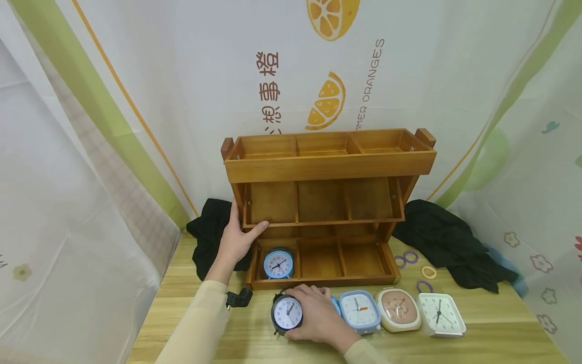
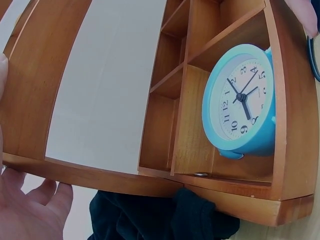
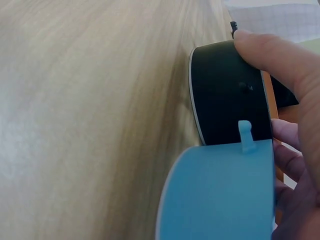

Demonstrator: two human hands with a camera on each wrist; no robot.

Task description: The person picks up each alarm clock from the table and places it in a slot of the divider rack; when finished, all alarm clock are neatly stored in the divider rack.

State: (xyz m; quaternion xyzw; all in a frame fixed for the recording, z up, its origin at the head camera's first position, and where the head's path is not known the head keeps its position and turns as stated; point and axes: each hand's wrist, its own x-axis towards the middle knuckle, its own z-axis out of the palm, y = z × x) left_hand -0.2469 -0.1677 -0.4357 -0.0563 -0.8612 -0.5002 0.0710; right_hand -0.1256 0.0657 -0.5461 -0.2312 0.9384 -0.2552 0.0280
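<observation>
Lighting is bright, even and diffuse, with soft shadows inside the shelf (image 1: 327,202). The head view bends at its edges. The right wrist view blurs the tabletop (image 3: 90,125) nearby.

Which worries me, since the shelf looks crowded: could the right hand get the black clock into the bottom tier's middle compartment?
Probably yes. The right hand grips the black clock just before the wooden shelf; only the blue clock fills the left compartment.
</observation>
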